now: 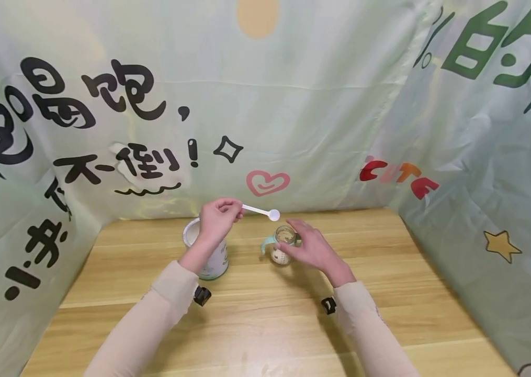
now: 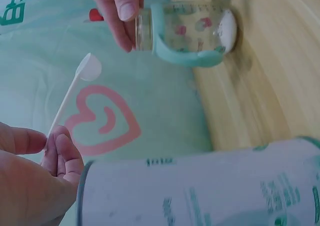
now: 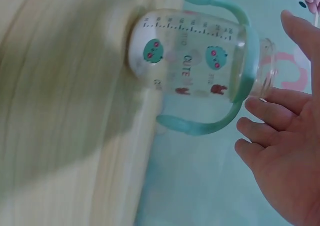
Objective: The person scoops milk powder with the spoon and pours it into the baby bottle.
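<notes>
My left hand (image 1: 220,220) pinches the handle end of a white long-handled scoop (image 1: 273,215), holding it level above the table, its bowl toward the bottle. In the left wrist view the scoop bowl (image 2: 91,67) looks pale, and its contents are hidden. A clear baby bottle (image 3: 185,55) stands upright and uncapped, with mint-green handles (image 3: 248,65) and something white at the bottom. My right hand (image 1: 312,245) is beside the bottle's neck, fingers loosely extended, fingertips right at the rim. The left wrist view shows its fingers (image 2: 125,8) near the mouth.
A white can (image 1: 215,262) with green print stands open on the wooden table (image 1: 256,324), just under my left wrist. Printed cloth (image 1: 322,131) walls in the table at the back and both sides.
</notes>
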`<state>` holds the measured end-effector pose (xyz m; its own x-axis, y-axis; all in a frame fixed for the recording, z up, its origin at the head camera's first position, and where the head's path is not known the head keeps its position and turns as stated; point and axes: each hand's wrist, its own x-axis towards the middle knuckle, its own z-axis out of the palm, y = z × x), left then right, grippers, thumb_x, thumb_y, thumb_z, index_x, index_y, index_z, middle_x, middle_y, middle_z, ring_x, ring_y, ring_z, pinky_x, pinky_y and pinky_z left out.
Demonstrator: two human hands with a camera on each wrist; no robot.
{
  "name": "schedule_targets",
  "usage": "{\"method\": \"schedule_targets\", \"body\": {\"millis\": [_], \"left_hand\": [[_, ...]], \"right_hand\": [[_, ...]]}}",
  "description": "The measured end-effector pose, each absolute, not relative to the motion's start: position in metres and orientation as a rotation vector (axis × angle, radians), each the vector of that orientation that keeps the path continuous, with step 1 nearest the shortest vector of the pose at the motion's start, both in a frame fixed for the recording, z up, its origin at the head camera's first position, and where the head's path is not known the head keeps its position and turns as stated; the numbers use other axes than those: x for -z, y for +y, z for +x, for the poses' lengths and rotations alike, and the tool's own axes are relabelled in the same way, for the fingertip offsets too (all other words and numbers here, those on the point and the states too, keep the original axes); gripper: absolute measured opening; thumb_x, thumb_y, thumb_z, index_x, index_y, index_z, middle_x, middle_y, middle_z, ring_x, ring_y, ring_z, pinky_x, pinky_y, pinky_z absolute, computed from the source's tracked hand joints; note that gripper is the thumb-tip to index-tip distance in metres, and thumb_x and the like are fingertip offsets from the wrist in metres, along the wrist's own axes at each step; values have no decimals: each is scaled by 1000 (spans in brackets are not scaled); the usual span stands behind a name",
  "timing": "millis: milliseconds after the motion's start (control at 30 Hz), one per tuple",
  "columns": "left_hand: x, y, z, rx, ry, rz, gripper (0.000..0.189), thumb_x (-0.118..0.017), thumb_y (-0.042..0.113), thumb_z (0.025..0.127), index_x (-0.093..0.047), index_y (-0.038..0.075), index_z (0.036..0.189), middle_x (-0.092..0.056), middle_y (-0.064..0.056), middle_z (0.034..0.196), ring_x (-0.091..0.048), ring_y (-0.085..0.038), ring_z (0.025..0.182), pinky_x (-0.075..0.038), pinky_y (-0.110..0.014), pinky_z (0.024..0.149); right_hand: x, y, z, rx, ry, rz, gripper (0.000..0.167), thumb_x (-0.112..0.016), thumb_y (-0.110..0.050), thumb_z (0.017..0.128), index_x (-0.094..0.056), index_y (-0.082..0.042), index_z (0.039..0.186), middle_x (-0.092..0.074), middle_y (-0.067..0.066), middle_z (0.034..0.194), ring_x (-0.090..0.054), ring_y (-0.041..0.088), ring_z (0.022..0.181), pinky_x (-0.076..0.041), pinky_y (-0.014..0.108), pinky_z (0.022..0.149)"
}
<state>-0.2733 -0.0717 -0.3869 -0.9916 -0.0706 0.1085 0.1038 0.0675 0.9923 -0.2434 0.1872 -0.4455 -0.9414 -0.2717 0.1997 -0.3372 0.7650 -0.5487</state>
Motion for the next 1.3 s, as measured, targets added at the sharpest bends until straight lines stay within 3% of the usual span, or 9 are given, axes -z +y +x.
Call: {"method": "schedule_targets", "body": {"millis": [267,433,667,967,1300], "left_hand": [[381,-91,-275,2105,-2158,52,19,-71,9,99,-75,-5,111,-80,-6,86,-75,-14,76,-63,-22,73],[378,-105,-275,2103,-2172,113,21,-71,11,100,-74,-4,115,-80,-7,91,-75,-13,78,-63,-22,73],[376,-126,-270,2107,-2154,179,23,-71,12,100,-73,-3,118,-79,-20,107,-73,-8,77,-63,-24,78],[380,-157,-265,2061,-2143,236,26,-69,11,100,-72,-5,120,-77,5,82,-73,-8,77,-62,-20,76],[382,-177,-257,2043,-2127,268,27,-68,9,100,-71,-5,122,-81,-3,91,-73,-5,76,-64,-28,86]], "right_hand": [[437,176,-246,-905,-2870,560,83,-73,-53,96,-45,-4,158,-47,21,162,-38,42,154,-34,62,124],[435,170,-251,-885,-2856,599,84,-70,-57,96,-45,-7,159,-46,19,163,-38,42,155,-35,61,124],[430,158,-255,-906,-2839,679,88,-72,-59,95,-43,-6,160,-48,14,163,-37,36,156,-36,55,125],[426,138,-258,-922,-2829,739,90,-72,-59,94,-45,-3,158,-49,15,162,-38,36,156,-34,53,127],[429,118,-256,-899,-2839,745,89,-70,-63,94,-45,-8,159,-48,11,164,-37,31,157,-35,54,126]]}}
